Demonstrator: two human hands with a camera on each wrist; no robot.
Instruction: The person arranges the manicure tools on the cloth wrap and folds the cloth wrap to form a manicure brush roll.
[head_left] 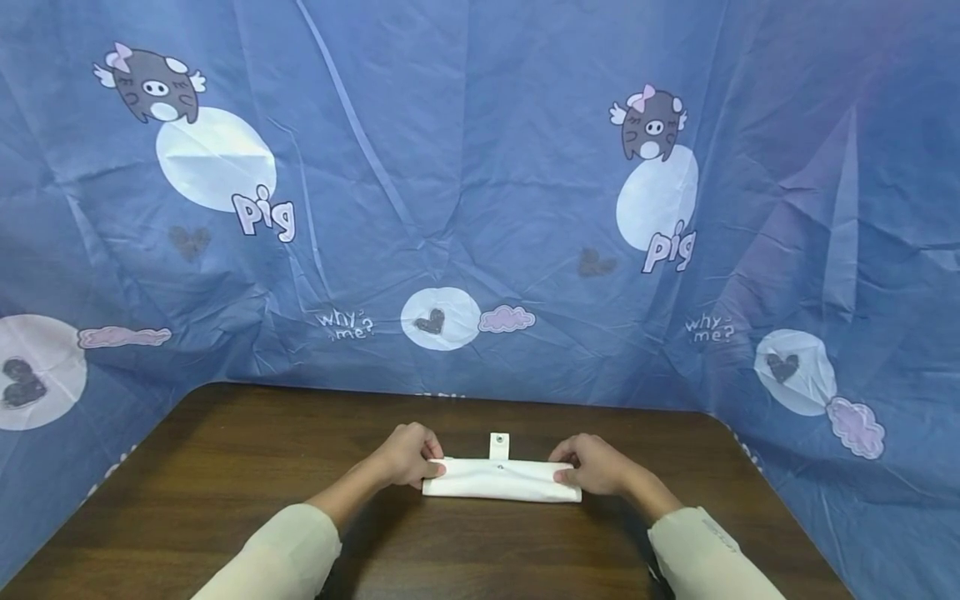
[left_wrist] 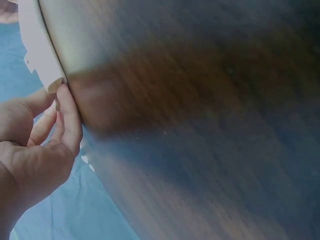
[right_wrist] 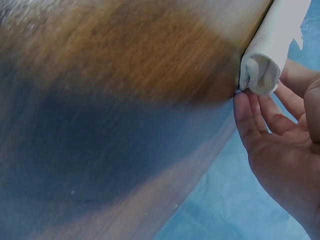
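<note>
A white rolled-up mat [head_left: 501, 482] lies crosswise on the table, its layers showing as a coil at the right end in the right wrist view. From its far side sticks out a short strap [head_left: 498, 447] with a metal snap; a small stud [head_left: 500, 467] sits on the roll in line with it. My left hand [head_left: 408, 457] pinches the left end, thumb on top, as the left wrist view also shows at the roll's end [left_wrist: 55, 85]. At the opposite end my right hand [head_left: 596, 467] grips the roll [right_wrist: 262, 70] between thumb and fingers.
The dark wooden table [head_left: 247, 467] has rounded far corners. Behind it and along both sides hangs a blue printed curtain [head_left: 525, 208], which meets the far table edge.
</note>
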